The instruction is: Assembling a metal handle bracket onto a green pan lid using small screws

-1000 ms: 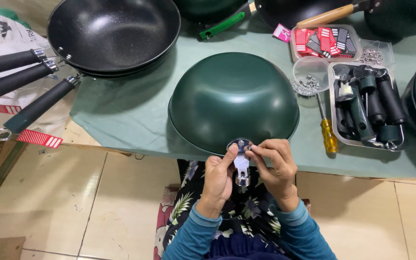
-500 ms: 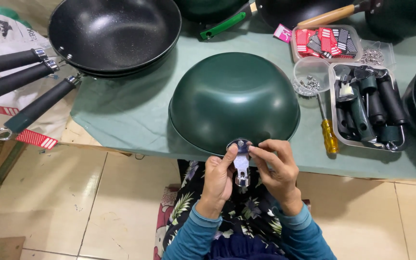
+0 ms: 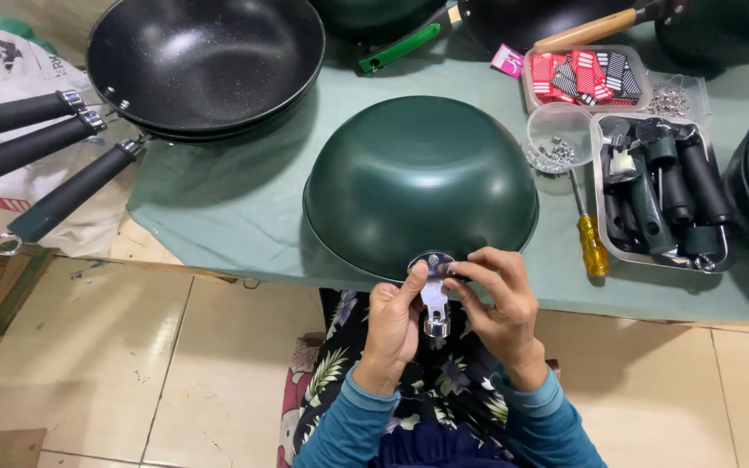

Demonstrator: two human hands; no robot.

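Observation:
A dark green wok [image 3: 420, 178] lies upside down on the green-covered table [image 3: 218, 208], its rim at the near edge. A shiny metal handle bracket [image 3: 434, 295] juts from that rim toward me. My left hand [image 3: 394, 325] pinches the bracket from the left with thumb and fingers. From the right, my right hand [image 3: 496, 303] holds the same bracket, fingertips on its upper plate against the wok's rim.
Stacked black woks [image 3: 205, 61] with long black handles [image 3: 62, 195] sit at the back left. A yellow-handled screwdriver [image 3: 589, 234], a clear cup of screws [image 3: 558, 139], a tray of black handles [image 3: 665, 191] and a box of red and black tags [image 3: 584, 76] lie right.
Both hands stay on the bracket at the wok's rim; the fingers have shifted only slightly.

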